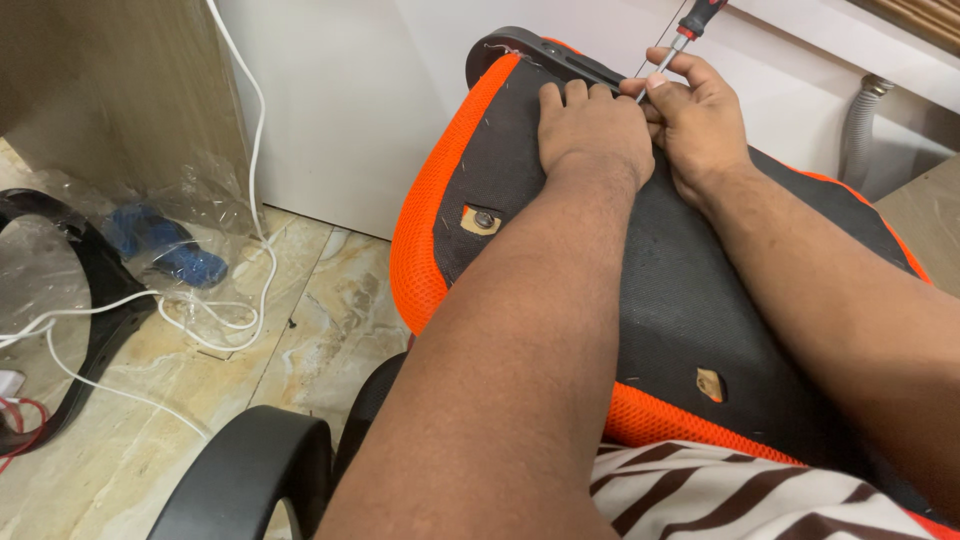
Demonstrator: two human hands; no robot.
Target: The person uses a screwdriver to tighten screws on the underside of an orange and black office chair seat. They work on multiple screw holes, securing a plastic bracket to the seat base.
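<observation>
At upper centre, the left hand [592, 130] was pressed flat, fingers released, on the black-and-orange chair seat [690, 300]. Just right, a red-handled screwdriver [683, 38] was grasped by the right hand [695, 115].

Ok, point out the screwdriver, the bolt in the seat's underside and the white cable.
screwdriver [700, 17]: head view, on its red and black handle.
bolt [484, 219]: head view, on its head in the torn hole.
white cable [262, 150]: head view, on the stretch hanging down the wall.
</observation>
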